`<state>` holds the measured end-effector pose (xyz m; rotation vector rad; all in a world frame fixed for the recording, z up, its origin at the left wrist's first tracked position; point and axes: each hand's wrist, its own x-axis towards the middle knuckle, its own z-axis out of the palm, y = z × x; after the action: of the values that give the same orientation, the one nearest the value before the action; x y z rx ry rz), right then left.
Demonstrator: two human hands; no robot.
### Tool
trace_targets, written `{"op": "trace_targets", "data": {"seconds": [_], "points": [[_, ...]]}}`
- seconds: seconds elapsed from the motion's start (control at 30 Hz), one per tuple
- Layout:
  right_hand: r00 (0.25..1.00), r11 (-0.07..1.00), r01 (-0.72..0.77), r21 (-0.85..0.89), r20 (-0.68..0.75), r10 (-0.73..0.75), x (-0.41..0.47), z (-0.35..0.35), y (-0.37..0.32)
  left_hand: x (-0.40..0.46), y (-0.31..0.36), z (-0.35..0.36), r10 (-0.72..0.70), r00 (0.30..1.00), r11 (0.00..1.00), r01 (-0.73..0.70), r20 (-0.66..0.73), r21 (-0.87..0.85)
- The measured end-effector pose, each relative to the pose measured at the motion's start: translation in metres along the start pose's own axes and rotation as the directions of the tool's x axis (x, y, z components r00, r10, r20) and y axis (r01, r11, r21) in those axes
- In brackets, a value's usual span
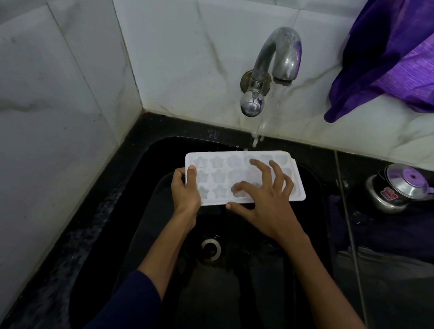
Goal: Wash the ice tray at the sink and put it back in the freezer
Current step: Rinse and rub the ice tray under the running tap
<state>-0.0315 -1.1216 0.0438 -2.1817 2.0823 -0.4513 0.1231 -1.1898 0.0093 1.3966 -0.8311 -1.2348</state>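
A white ice tray point(217, 176) with star-shaped cells is held level over the black sink point(143, 158), cells facing up. My left hand point(185, 190) grips its left end, thumb on top and fingers underneath. My right hand point(265, 194) lies spread over the tray's right half, its bent fingertips touching the cells and its thumb along the near edge. Water runs from the steel tap point(276, 62) and falls onto the tray's far edge.
The sink drain point(210, 248) lies below the tray. A small steel pot with a lid point(395, 190) stands on the black counter point(398, 256) to the right. A purple cloth point(406, 54) hangs at the upper right. White tiled walls close the left and back.
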Motion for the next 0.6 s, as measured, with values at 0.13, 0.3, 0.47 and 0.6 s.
{"op": "trace_targets", "data": {"seconds": [0.13,0.3,0.47,0.6], "points": [[0.999,1.0,-0.026,-0.014,0.018,0.026,-0.005,0.004,0.001,0.002,-0.002,0.0,0.014,1.0,0.999,-0.014,0.009,0.029],[0.999,0.991,-0.05,-0.122,0.01,0.052,-0.001,-0.005,0.007,0.001,-0.005,0.005,-0.007,0.999,0.999,0.006,0.041,0.046],[0.999,0.989,0.004,-0.147,0.054,0.004,-0.005,-0.004,0.004,0.003,0.0,0.008,0.011,0.999,0.997,-0.015,0.054,0.069],[0.997,0.991,0.019,-0.131,0.074,-0.009,-0.006,-0.012,0.01,-0.008,-0.002,0.006,-0.012,0.996,0.996,0.005,0.083,0.088]]}}
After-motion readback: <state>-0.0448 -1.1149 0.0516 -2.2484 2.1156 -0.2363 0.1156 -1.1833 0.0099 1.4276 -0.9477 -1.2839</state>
